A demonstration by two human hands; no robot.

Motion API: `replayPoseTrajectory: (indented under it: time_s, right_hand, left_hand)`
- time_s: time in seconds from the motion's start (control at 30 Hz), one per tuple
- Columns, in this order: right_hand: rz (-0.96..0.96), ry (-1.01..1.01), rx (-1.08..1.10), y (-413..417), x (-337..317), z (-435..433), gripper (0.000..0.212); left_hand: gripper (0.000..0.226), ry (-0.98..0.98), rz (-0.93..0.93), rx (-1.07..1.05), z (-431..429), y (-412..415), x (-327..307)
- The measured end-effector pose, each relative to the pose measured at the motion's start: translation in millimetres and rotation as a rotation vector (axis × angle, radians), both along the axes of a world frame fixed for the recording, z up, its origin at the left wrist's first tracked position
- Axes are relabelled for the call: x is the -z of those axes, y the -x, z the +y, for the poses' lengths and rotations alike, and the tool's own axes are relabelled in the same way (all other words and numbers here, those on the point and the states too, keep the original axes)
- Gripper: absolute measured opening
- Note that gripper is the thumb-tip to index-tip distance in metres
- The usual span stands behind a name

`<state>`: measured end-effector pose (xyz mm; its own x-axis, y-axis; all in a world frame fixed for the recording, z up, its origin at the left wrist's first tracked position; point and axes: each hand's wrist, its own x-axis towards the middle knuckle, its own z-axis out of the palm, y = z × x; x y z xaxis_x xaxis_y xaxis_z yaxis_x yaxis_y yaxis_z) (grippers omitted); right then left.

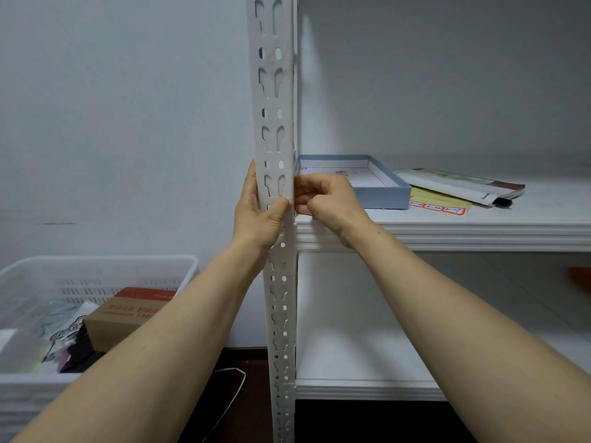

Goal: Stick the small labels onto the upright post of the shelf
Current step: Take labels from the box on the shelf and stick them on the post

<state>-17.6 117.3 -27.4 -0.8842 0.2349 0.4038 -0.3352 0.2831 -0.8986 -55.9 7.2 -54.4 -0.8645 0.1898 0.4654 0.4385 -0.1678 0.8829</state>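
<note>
The white slotted upright post (274,100) of the shelf runs top to bottom through the middle of the view. My left hand (257,215) wraps round the post from the left, just above the shelf board, with its thumb pressed on the post's front face. My right hand (326,201) sits against the post's right edge, fingers curled and pinched together at the same height; any label between the fingertips is hidden. A yellow label sheet (439,203) with red-bordered labels lies on the shelf to the right.
A shallow blue box (380,190) stands on the white shelf board (447,231) behind my right hand, with a white pouch (463,185) beside it. A white plastic basket (96,270) holding a cardboard box (124,318) sits at the lower left. A second shelf board is below.
</note>
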Motion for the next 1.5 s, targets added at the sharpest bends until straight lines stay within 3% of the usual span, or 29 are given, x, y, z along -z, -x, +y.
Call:
replayPoseTrajectory:
  time_s: [0.33,0.63,1.03,1.5]
  right_hand:
    - [-0.005,-0.012,-0.016,1.8,0.3,1.6,0.053]
    - [0.009,-0.035,-0.009,-1.3,0.3,-0.2,0.052]
    - [0.009,-0.029,-0.012,-0.9,-0.1,-0.4,0.051]
    - [0.022,-0.046,0.01,-0.3,0.9,-1.9,0.051]
  left_hand:
    - [0.076,-0.027,-0.033,0.107,-5.7,7.3,-0.4]
    - [0.073,-0.057,-0.032,0.004,0.2,1.9,-2.2]
    - [0.074,-0.057,-0.09,0.104,-6.0,5.4,-2.6]
    - [0.073,-0.095,-0.07,0.019,-1.7,-0.2,-4.7]
